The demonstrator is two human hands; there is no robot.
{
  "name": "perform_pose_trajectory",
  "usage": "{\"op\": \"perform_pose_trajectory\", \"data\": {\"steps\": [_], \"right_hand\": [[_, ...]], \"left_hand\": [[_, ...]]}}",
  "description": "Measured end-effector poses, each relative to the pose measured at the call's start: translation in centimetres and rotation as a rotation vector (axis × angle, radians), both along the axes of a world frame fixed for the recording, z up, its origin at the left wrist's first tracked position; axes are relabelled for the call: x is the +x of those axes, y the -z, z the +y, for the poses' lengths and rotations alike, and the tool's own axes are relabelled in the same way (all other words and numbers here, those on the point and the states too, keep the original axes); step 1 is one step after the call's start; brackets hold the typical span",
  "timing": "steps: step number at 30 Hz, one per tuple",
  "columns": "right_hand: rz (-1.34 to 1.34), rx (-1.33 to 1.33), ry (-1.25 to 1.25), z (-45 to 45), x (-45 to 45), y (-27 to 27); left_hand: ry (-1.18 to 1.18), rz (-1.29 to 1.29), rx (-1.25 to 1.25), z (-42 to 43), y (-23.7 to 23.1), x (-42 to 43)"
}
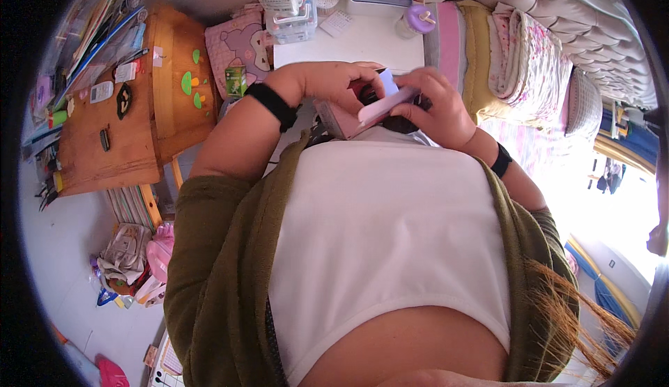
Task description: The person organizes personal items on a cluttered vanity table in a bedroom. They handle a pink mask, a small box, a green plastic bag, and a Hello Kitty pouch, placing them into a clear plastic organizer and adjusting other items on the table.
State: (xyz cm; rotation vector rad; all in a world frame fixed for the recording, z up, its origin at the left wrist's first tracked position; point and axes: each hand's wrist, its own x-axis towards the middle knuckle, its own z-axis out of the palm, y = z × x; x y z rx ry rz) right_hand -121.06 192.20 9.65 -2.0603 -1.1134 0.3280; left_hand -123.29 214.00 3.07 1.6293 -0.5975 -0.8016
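In front of my chest, my left hand (347, 85) grips a small pink carton (342, 120). Its fingers reach over the opened end, where something dark shows inside; I cannot tell what it is. A pale lilac flap (385, 106) stands out from the carton, blurred at its edge. My right hand (436, 102) pinches that flap between thumb and fingers. Another dark thing lies beneath the right hand, mostly hidden. Both wrists wear black bands. Beyond the hands is a white tabletop (350, 47).
A lidded cup (416, 21), a small calendar (336, 23) and clear plastic boxes (291, 24) stand on the white tabletop. Left is a wooden desk (112, 141) with a calculator (101, 92); a green box (235, 81) stands nearby. Folded bedding (538, 68) lies at right.
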Motion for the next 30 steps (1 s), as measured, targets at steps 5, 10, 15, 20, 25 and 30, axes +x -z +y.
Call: {"op": "perform_pose_trajectory", "data": {"steps": [5,10,15,20,25,30], "right_hand": [[0.068,-0.186,0.042,0.5,0.2,0.6],[0.065,-0.251,0.041,1.3,0.4,1.9],[0.227,-0.194,-0.028,2.3,0.8,2.8],[0.286,-0.277,-0.014,3.1,0.7,2.6],[0.276,-0.349,0.236,4.1,0.1,2.3],[0.104,-0.325,0.144,3.7,-0.6,1.3]], "left_hand": [[-0.282,0.006,-0.2,-0.3,0.5,-2.6],[-0.355,0.173,-0.289,0.8,0.4,-4.0],[-0.409,0.364,-0.447,0.9,-0.5,-5.6],[-0.507,-0.081,0.003,0.0,-0.2,-7.3],[-0.473,-0.164,0.048,0.3,0.4,-7.7],[-0.489,-0.222,0.085,0.3,0.3,-8.0]]}}
